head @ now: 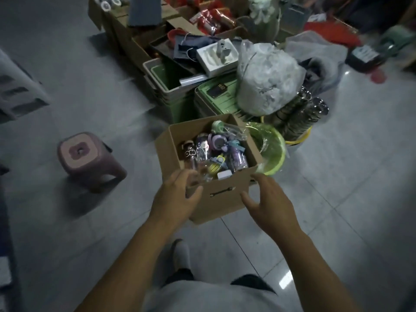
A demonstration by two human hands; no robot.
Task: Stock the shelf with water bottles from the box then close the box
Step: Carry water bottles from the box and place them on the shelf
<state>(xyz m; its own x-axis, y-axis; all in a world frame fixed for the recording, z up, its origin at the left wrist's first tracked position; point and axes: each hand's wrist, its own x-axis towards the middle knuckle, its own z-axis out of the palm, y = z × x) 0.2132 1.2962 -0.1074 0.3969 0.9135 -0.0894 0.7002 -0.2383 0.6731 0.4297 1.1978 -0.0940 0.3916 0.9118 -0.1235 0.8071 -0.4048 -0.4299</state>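
An open brown cardboard box [222, 199] stands on the tiled floor in front of me. Several wrapped water bottles [216, 149] in purple, green and yellow lie inside it. My left hand [177, 197] hovers at the box's near left corner with its fingers loosely curved, holding nothing. My right hand [267, 199] reaches toward the near right corner, fingers spread and relaxed. Both hands are close to the box's front wall; whether they touch it is unclear. No shelf is in view.
A pink plastic stool [87, 158] stands left of the box. A green basin [270, 149] leans at its right. Behind are green crates [177, 104], a big plastic bag [267, 79], stacked metal bowls [301, 113] and more cardboard boxes [135, 30]. Bare tiles lie left and right.
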